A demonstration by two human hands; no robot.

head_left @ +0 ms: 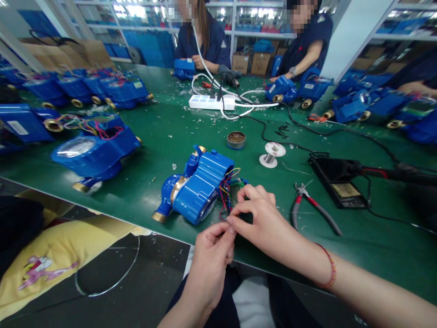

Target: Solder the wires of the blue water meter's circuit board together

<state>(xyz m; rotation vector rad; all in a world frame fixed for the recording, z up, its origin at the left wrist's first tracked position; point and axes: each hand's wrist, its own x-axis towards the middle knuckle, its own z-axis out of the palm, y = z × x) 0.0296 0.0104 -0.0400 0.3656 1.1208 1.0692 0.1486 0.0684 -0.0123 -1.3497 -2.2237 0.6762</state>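
Note:
A blue meter body (205, 184) with brass fittings lies on its side on the green table, and thin coloured wires (225, 193) come out of its right end. My left hand (215, 248) is closed in a pinch just in front of those wires. The thumb and index finger of my right hand (256, 216) also pinch, and their tips meet my left fingertips. Whatever sits between the fingertips is too small to name. Pliers with red and grey handles (316, 207) lie right of my right hand.
Behind the meter are a round tin (236, 140), a solder spool (269, 157) and a white power strip (211, 102) with cables. A soldering iron stand (337, 182) is at right. More blue meters (95, 150) stand at left and right. Two people sit across the table.

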